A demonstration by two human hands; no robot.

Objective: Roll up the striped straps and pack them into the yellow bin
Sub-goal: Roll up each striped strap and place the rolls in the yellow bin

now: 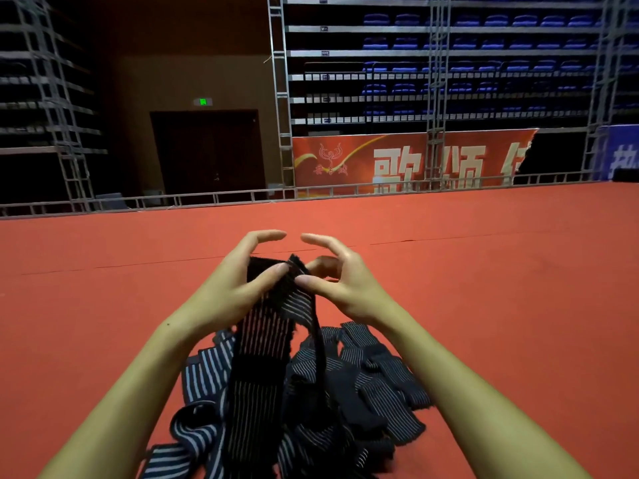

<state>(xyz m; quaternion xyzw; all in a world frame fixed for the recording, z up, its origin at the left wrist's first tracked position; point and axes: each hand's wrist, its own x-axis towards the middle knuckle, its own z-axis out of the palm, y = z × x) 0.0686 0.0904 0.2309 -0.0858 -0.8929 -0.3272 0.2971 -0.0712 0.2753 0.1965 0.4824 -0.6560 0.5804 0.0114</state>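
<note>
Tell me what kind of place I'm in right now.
Probably an indoor arena or sports hall. Tiers of blue seats rise behind a metal truss, a red banner hangs below them, and red floor covering spreads out where both hands hold a striped strap.

strap [273,326] held up between left hand [228,288] and right hand [349,281], hanging down onto strap pile [363,375] on floor [484,288] just before them; railing [214,197], door [207,150], seating [484,57] behind
</note>
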